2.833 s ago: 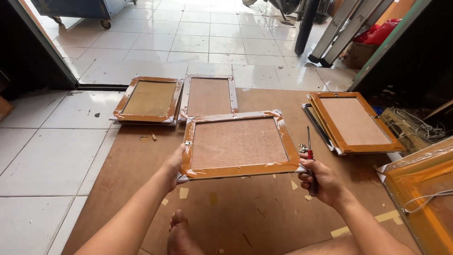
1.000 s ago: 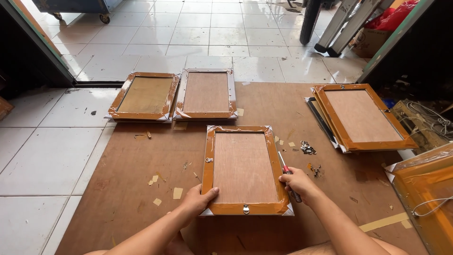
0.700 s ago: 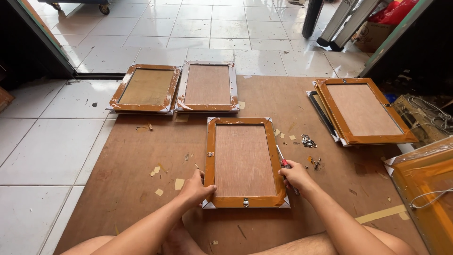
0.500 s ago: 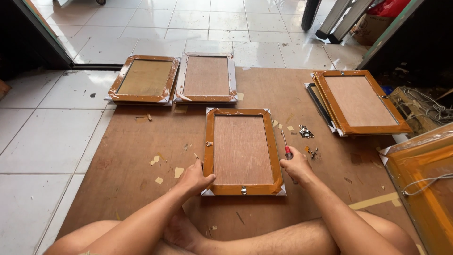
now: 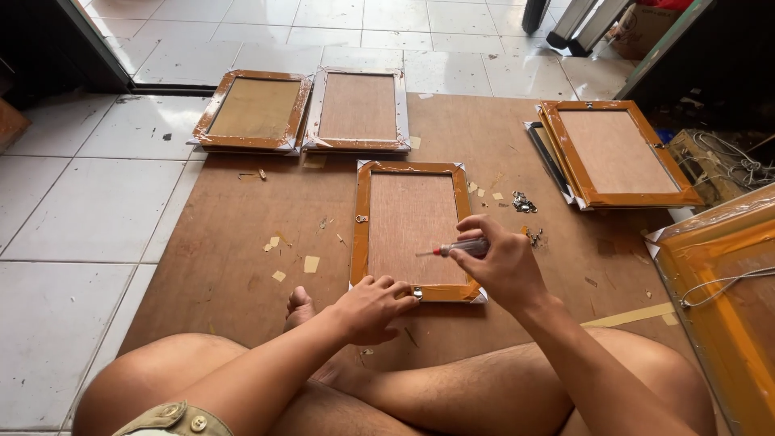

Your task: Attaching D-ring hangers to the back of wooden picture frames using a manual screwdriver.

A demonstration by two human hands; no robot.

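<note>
Brown board (image 5: 242,242) fills centre frame. Picture frame (image 5: 412,230) lies face-down mid-frame, long side running up-frame. Left hand (image 5: 373,305) at its bottom edge, fingers curled down on the small metal hanger (image 5: 417,294). Right hand (image 5: 502,262) just right of it, fingers closed round a screwdriver (image 5: 456,249), tip pointing left over the backing.

A single head-worn camera looks steeply down and forward from close above the seated person's lap, over the brown hardboard floor sheet (image 5: 242,234) towards white tiles.
</note>
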